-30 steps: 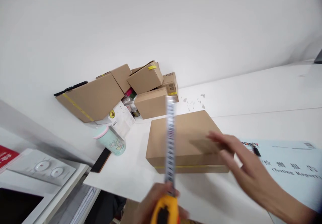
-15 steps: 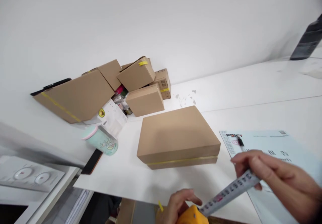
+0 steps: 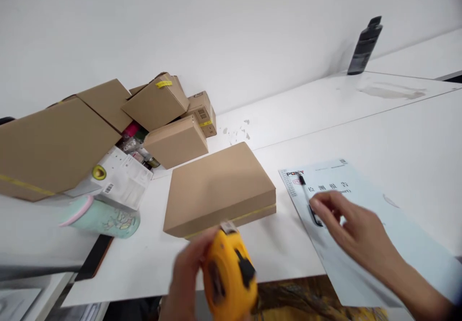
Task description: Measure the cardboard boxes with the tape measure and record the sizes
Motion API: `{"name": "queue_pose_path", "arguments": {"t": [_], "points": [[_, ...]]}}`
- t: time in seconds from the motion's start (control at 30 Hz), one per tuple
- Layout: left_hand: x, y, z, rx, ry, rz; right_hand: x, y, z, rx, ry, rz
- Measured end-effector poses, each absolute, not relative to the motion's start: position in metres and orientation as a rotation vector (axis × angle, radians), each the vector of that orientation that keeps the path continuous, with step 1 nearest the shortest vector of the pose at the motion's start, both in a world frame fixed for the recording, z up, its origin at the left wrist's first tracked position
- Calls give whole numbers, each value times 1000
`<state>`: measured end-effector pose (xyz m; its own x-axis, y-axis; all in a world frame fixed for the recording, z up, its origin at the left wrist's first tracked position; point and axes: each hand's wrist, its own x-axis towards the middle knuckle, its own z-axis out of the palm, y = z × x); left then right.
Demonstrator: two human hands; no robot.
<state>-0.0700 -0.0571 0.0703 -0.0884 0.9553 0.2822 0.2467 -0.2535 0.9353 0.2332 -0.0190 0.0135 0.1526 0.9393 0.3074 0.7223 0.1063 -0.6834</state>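
Observation:
My left hand (image 3: pixel 186 277) is closed round a yellow tape measure (image 3: pixel 229 275) near the table's front edge; its blade is wound in, with only the end hook showing at the top. Just behind it lies a flat cardboard box (image 3: pixel 216 186) with a yellow tape line along its side. My right hand (image 3: pixel 355 232) rests over a pale blue printed sheet (image 3: pixel 375 224), fingers bent and slightly apart. Its fingertips are at the lower end of a black pen (image 3: pixel 306 193) that lies on the sheet.
Several cardboard boxes (image 3: pixel 159 102) are piled at the back left against the wall, over a white carton (image 3: pixel 119 176) and a mint-and-pink bottle (image 3: pixel 101 217) on its side. A dark phone (image 3: pixel 92 263) lies at the left table edge. A black object (image 3: pixel 364 46) leans on the far wall.
The tape's blade, stretched over the box and then held by my right hand, has wound back into the case. My right hand has let it go and moved onto the pen. The view has swung right.

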Motion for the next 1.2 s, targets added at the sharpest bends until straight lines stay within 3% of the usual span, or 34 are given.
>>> {"name": "queue_pose_path", "arguments": {"t": [0.07, 0.2, 0.5, 0.63, 0.73, 0.83, 0.93, 1.1, 1.2], "points": [[-73, -30, 87, 1898, 1412, 1473, 253, 4, 0, -1919, -1569, 335], [-64, 32, 109, 2272, 1458, 1254, 264, 31, -25, -2126, -1666, 375], [-58, 89, 110, 2315, 1649, 808, 267, 29, -36, -1956, -1848, 337], [-45, 73, 105, 2507, 1558, 1116, 278, 29, -38, -1795, -1470, 654], [-14, 42, 84, 2660, 1134, 1370, 283, 27, -37, -1475, -1107, 882], [27, 18, 47, 2646, 570, 774, 284, 26, -33, -1276, -944, 987], [59, 18, 6, 2548, 499, 301, 281, 26, -31, -1282, -891, 952], [73, 36, -20, 2587, 533, 85, 281, 25, -34, -1398, -900, 824], [71, 38, -18, 2652, 541, 62, 277, 25, -33, -1244, -857, 1019]]}}
